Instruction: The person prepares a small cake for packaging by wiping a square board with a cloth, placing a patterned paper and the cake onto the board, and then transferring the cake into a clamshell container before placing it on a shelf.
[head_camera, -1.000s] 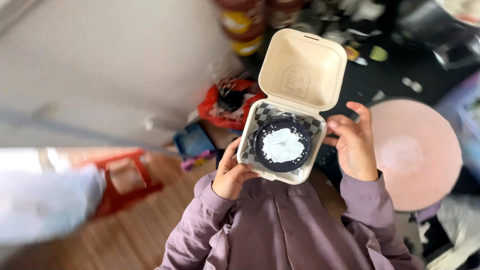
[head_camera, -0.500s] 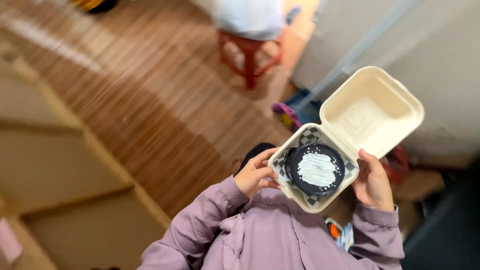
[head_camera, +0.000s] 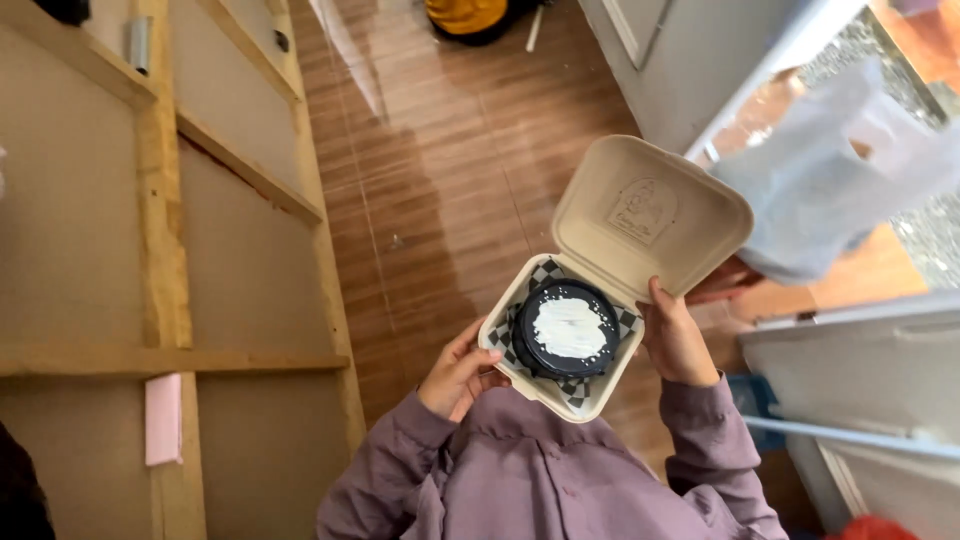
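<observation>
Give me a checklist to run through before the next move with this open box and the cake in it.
1. Left hand on the box: ok, fingers at its left edge.
2. Right hand on the box: ok, it grips the right side by the hinge.
3. Lid open: ok, it is tipped fully back.
4. Cake seated: ok, it sits centred on the checked paper, white top intact.
5. Box level: cannot tell from this overhead view.
6. Floor ahead: ok close by; a yellow thing lies farther off, and a wood frame stands on the left.
</observation>
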